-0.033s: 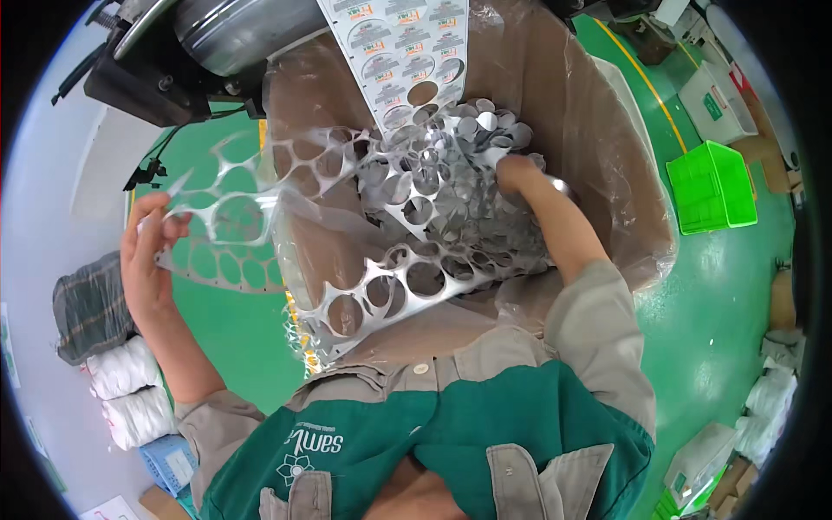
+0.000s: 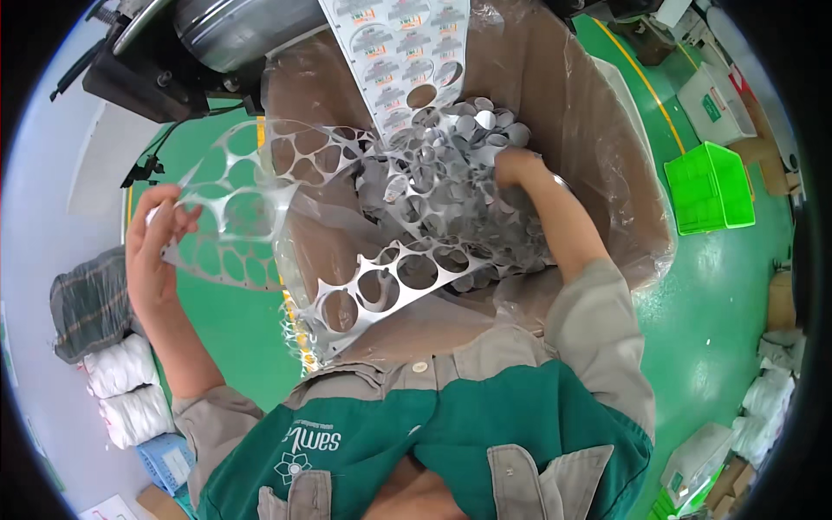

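My left hand point(image 2: 156, 238) is closed on one end of a silver foil web point(image 2: 227, 192) punched with rows of round holes. The web stretches right, over the side of a carton lined with clear plastic. Inside, loose silver foil discs point(image 2: 485, 121) lie heaped among more of the cut foil. My right hand point(image 2: 518, 167) reaches into the right side of this heap, its fingers hidden. Another length of punched foil point(image 2: 381, 290) slants across the carton's near side. At the back hangs a printed foil sheet point(image 2: 394, 52), with round holes cut near its lower end.
A metal roller point(image 2: 234, 35) on a black machine frame stands at the back left, beside the brown carton point(image 2: 572, 95). On the green floor point(image 2: 685, 303) to the right is a bright green crate point(image 2: 712, 189). White wrapped bundles point(image 2: 130, 390) lie at the left.
The foil web at my left hand has shifted and blurs less. The slanting punched length has moved slightly. My right hand stays at the heap, with little visible movement.
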Tool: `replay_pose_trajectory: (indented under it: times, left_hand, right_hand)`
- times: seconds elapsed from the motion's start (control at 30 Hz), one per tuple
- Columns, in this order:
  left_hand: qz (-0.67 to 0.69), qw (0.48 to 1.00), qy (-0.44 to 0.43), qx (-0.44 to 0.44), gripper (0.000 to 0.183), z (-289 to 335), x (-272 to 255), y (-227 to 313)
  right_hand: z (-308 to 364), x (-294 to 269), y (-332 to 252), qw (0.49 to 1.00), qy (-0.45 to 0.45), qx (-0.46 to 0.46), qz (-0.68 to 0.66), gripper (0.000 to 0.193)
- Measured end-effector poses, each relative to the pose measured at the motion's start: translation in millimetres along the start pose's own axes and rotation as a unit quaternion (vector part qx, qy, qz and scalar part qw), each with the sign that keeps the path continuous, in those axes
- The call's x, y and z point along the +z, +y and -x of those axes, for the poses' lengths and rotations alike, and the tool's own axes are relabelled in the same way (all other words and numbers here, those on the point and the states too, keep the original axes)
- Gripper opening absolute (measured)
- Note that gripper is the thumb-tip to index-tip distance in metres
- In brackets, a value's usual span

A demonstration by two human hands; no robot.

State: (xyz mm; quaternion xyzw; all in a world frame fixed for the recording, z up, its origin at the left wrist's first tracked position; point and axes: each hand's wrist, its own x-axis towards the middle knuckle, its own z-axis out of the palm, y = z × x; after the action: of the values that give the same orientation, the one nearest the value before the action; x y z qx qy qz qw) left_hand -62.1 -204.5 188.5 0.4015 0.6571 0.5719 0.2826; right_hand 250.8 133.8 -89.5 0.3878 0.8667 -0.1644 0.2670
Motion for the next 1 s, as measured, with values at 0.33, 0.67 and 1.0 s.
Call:
replay_pose_trajectory:
  times: [0.33,0.67,1.0]
  left_hand:
    - [0.124,0.985,0.013,0.123,0.022,5.7,35.3,31.7]
    - [-0.439,0.826,0.353,0.032,0.030,63.7,-195.5,2.8]
    - [-0.470,0.836,-0.197,0.204,0.047,8.5,59.5,-35.9]
  right_hand:
    - [80.5,-107.8,-42.1,0.473,-0.080,-0.479,-0.735,0.056]
    - [-17.9,41.6,8.4,0.994,-0.017,-0.059,0.085,0.060]
    - [77.8,-121.8,-19.4,0.465,0.005,-0.479,-0.745,0.053]
